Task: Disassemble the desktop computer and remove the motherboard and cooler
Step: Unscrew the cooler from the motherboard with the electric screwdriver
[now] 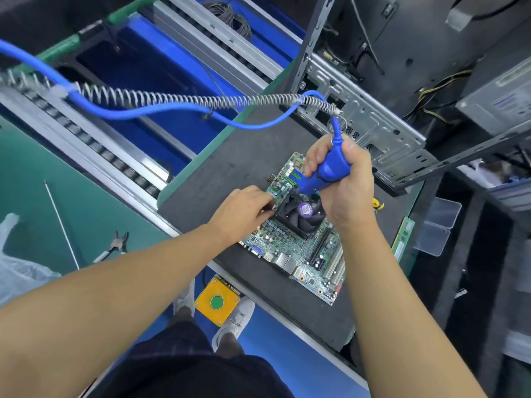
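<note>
cam: single head-worn wide-angle | from: above the standing person's forearms [115, 297], at the edge of the surface [230, 156] | facing: steeply down, slightly forward | range: close, motherboard [287, 242] at arm's reach mid-frame | span: open case [359, 119] at top right, floor [275, 343] and shoes [234, 320] at bottom | frame: both forearms enter from below

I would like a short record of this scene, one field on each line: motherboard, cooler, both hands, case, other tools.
motherboard: flat on the dark mat, outside the case
cooler: mounted on the motherboard, fan facing up
right hand: grips the blue screwdriver, tip down at the cooler
left hand: rests on the motherboard's edge beside the cooler
case: open, behind the mat
pliers: on the green table, left of the mat
</note>
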